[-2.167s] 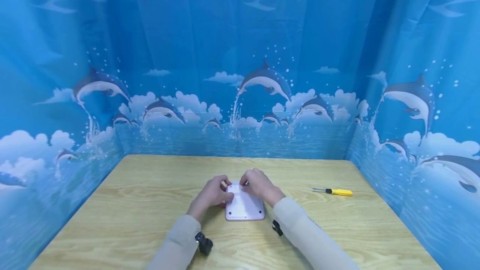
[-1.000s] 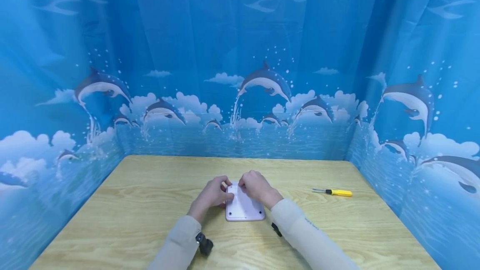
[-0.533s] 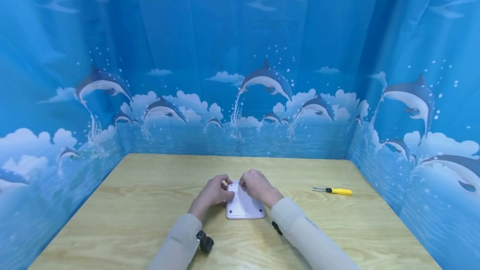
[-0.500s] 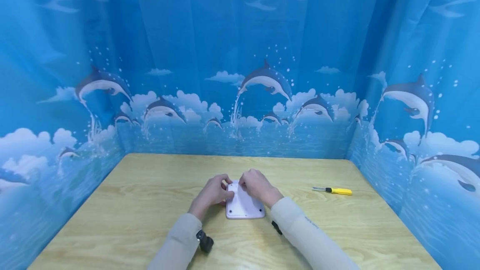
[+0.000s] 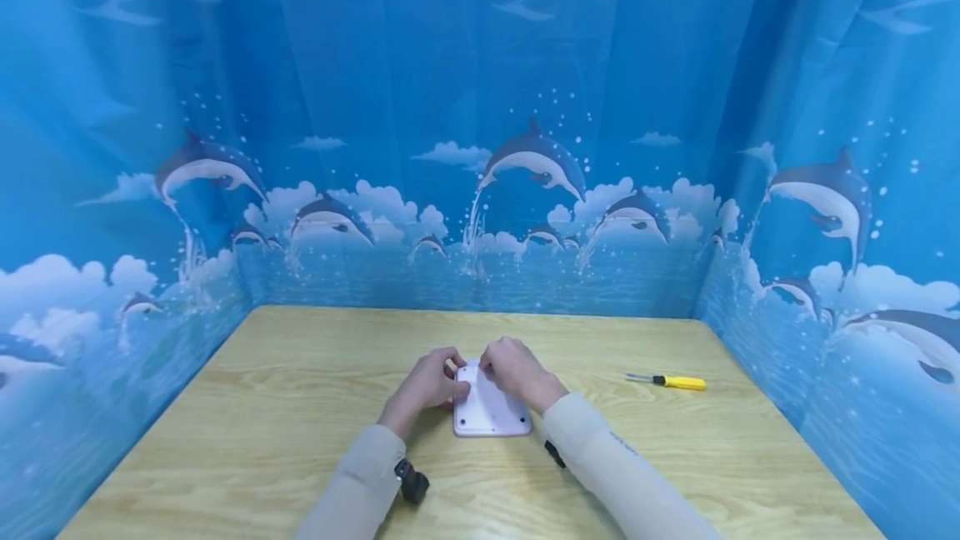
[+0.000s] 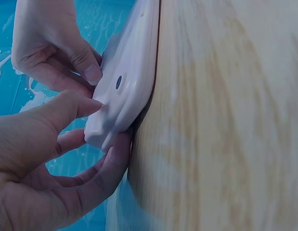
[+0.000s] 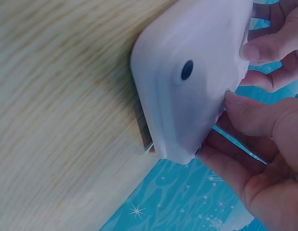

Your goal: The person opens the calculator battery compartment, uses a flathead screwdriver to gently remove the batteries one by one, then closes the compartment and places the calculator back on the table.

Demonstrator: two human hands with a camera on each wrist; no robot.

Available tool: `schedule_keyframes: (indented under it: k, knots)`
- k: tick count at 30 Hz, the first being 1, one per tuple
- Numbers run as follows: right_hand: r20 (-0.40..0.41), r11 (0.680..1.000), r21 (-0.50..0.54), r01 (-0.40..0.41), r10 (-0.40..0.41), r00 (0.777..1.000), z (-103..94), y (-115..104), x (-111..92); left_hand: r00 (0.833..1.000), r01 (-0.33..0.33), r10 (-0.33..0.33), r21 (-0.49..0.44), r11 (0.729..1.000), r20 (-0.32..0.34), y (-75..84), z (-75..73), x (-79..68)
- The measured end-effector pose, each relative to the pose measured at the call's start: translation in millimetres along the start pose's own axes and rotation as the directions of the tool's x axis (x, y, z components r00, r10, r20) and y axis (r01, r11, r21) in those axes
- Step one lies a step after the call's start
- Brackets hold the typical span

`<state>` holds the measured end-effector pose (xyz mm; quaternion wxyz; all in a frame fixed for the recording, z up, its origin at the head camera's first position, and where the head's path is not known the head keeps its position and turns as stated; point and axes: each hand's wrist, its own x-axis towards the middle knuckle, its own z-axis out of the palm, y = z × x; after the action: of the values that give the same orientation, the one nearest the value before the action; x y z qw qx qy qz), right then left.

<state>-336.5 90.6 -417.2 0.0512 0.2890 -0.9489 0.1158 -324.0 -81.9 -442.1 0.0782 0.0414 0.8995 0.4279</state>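
Note:
A pale pink calculator [image 5: 495, 413] lies back side up at the middle of the table, dark round feet showing near its corners. My left hand [image 5: 427, 383] grips its far left corner; in the left wrist view the thumb lies on the back and a finger curls under the edge. At the far edge my right hand [image 5: 517, 369] bends over it. The right wrist view shows that hand's thumb [image 7: 247, 113] on the calculator's back rim [image 7: 201, 91], with fingers against the thick far side. The head view hides the right fingertips.
A screwdriver [image 5: 678, 382] with a yellow handle lies to the right, its tip pointing left. The wood-grain table [image 5: 300, 457] ends at a blue dolphin-print curtain [image 5: 420, 190] on the back and both sides.
Since the oldest frame, the right hand has bent further over the far edge, and its thumb tip is no longer visible in the head view. The left hand and calculator stay in place.

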Motion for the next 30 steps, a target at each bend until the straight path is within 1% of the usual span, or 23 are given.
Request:
schedule_keyframes:
  k: [7,13,22,30]
  knots:
    - [0.008,1.0,0.003,-0.005,0.005,1.0,-0.3,0.5,1.0,1.0,0.0,0.0,-0.006,1.0,-0.007,-1.3,-0.1,0.9]
    - [0.029,1.0,0.022,-0.021,0.021,0.999,-1.9,0.1,1.0,1.0,0.016,-0.016,0.004,1.0,-0.004,-2.0,1.1,1.3]
    - [0.02,1.0,0.0,0.008,-0.008,1.0,-1.0,1.7,1.5,1.0,0.014,-0.014,0.001,1.0,-0.011,-4.1,3.5,2.3]
    - [0.014,1.0,-0.003,0.012,-0.012,1.0,-1.3,1.0,1.0,1.0,0.011,-0.011,0.0,1.0,-0.012,-3.0,2.9,3.8]
